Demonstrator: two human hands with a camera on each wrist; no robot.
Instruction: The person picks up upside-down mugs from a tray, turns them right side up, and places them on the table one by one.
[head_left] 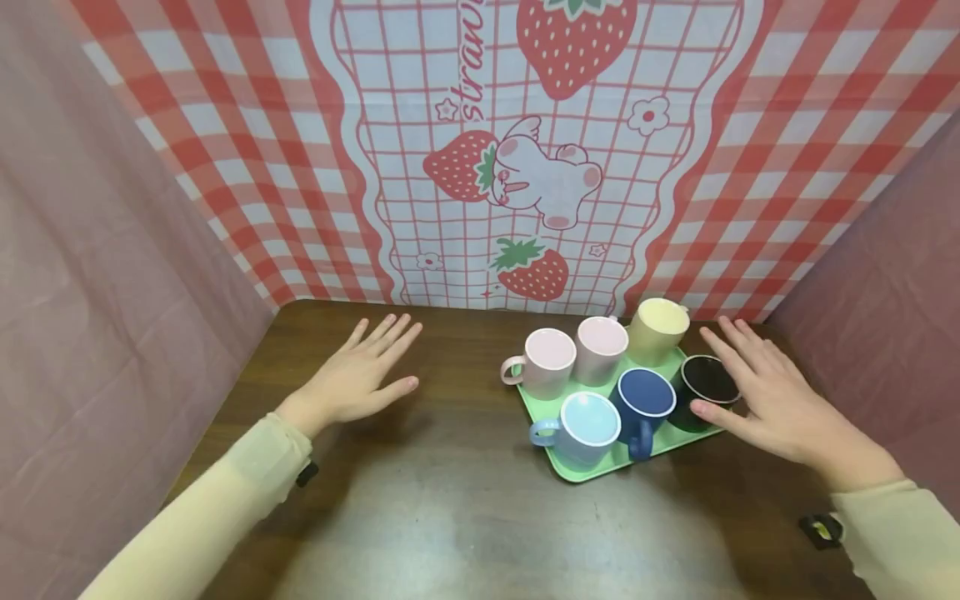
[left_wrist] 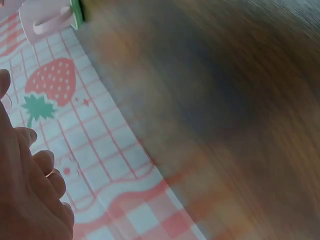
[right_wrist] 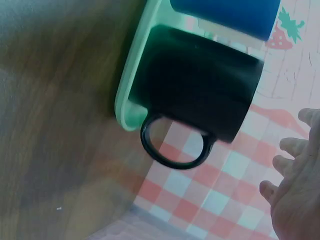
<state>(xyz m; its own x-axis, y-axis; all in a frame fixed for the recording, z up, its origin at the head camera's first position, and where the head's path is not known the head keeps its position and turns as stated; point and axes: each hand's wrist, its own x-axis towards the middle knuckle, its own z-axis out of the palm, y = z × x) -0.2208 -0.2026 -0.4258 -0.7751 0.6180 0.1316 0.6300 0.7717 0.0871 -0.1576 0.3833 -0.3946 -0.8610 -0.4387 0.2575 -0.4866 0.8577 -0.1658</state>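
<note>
My left hand (head_left: 356, 377) is held above the left part of the table, fingers spread, with nothing in it. On the right, my right hand (head_left: 772, 400) is stretched out beside and above a black mug (right_wrist: 197, 82), holding nothing. That mug stands on a light green tray (head_left: 573, 477) at its right end. The tray also bears a dark blue mug (head_left: 645, 400), a light blue mug (head_left: 588, 429), two pale pink mugs, one at the left (head_left: 549, 362) and one behind (head_left: 600, 350), and a cream-yellow mug (head_left: 657, 332) at the back.
A brown wooden table (head_left: 450, 517) lies under everything. Behind it hangs a red-checked strawberry cloth (head_left: 487, 208). Pink curtains close off the left side (head_left: 112, 250) and the right side (head_left: 885, 275).
</note>
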